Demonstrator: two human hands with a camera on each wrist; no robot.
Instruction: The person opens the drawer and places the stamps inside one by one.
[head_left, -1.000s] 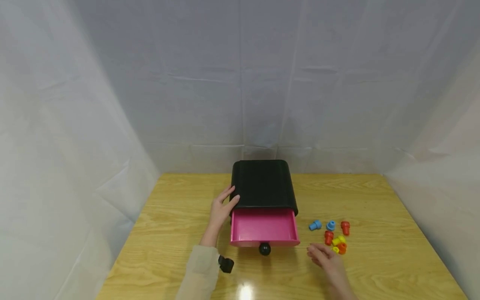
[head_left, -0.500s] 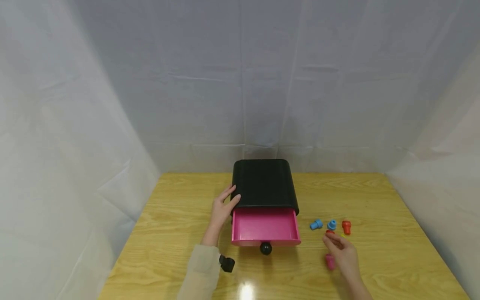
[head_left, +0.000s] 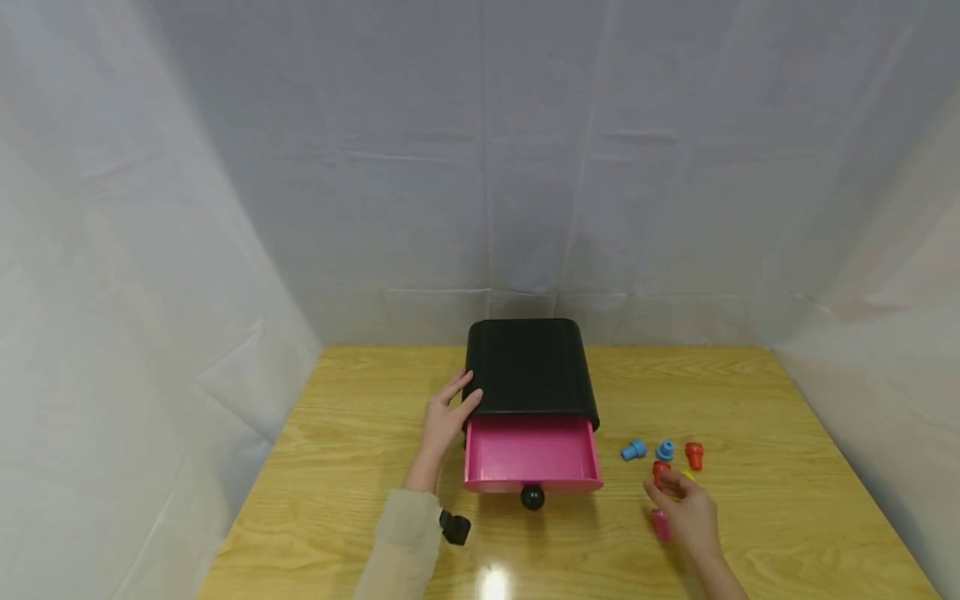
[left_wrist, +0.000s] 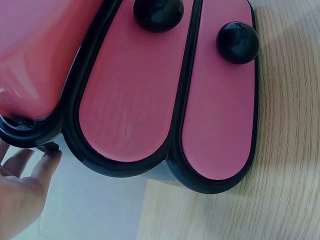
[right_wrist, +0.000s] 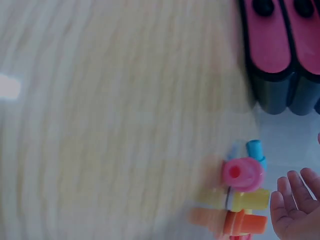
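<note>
Head view, black drawer box [head_left: 531, 364] on table [head_left: 360, 450], pink top drawer [head_left: 531, 454] pulled out, inside bare, left hand [head_left: 444, 417] resting flat-fingered against box side, right hand [head_left: 686, 508] relaxed over coloured pegs [head_left: 663, 454], left wrist view, lower drawers [left_wrist: 130, 100] closed, right wrist view, pink peg [right_wrist: 243, 173] by uncurled fingers [right_wrist: 290, 197].

no readable text, labels, brands, numbers or signs on anything in these views

A beige sleeve [head_left: 401, 542] covers the left forearm, a black wrist camera [head_left: 453, 527] strapped on
</note>
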